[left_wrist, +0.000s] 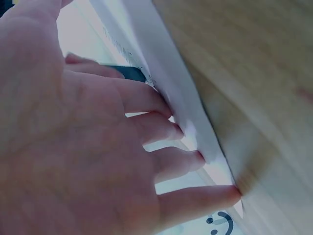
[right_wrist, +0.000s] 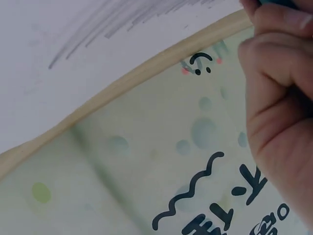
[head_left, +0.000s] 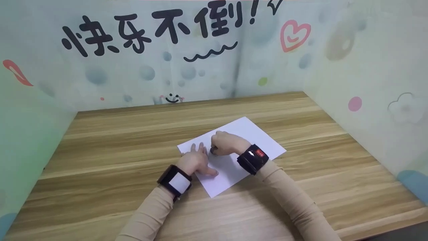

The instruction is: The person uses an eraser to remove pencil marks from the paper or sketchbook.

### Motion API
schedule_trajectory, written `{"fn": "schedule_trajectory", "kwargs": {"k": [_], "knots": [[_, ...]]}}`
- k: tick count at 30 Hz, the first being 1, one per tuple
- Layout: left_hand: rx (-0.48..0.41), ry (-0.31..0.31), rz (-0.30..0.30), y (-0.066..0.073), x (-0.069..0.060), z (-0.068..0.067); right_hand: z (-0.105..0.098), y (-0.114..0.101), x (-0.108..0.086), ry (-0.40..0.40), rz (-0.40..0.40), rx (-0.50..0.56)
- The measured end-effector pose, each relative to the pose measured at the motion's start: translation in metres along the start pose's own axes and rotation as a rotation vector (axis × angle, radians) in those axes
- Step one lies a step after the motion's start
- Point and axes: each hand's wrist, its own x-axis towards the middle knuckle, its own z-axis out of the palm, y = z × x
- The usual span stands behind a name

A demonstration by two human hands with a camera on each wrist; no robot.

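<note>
A white sheet of paper lies askew on the wooden table. My left hand rests on its left part with the fingers spread; in the left wrist view the fingertips touch the sheet. On the sheet, close beside it, my right hand has its fingers curled round a small dark teal block, mostly covered by the fingers, so its kind is unclear. The right wrist view shows grey shading strokes on the paper. Small dark specks lie near the block in the left wrist view.
The wooden tabletop stretches round the sheet on all sides. Printed panels with writing and coloured spots stand along the back, left and right edges. A dark band with a device wraps the right wrist; the left wrist has a band too.
</note>
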Motion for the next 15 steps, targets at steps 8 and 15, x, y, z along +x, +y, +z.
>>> {"fn": "schedule_trajectory", "kwargs": {"k": [8,15], "knots": [[-0.014,0.02,-0.006,-0.0027,-0.0023,-0.0008,-0.0042,-0.004,0.0013,0.016,-0.02,0.015],[-0.014,0.022,-0.005,-0.0027,-0.003,-0.001,-0.0051,-0.0052,0.0035,-0.02,0.034,0.002]]}}
